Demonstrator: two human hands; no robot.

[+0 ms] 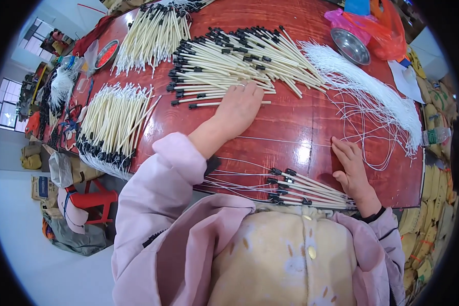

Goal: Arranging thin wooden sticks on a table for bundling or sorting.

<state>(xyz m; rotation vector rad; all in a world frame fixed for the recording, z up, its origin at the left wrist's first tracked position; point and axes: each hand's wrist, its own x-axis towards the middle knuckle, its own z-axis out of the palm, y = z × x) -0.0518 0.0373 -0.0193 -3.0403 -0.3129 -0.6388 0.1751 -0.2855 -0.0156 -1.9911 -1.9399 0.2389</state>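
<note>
My left hand (239, 109) reaches over the near edge of a heap of cream rods (224, 71) with black end pieces. Its fingers curl down onto a rod, their tips partly hidden. Lower right, my right hand (351, 168) rests on the red table (290, 120), thumb and fingers apart. A single white cord (285, 141) stretches across the wood to its fingertips. Between my forearms, near the table's front edge, lie several black-ended rods (316, 191) with white cords trailing left toward my sleeve.
Loose white cords (377, 97) spread along the right side. Other rod bundles lie at left (115, 117) and far left (153, 35). A metal bowl (351, 46) sits beside red and pink plastic bags; a dish of small red pieces (107, 54) stands far left. A red stool (98, 201) is on the floor.
</note>
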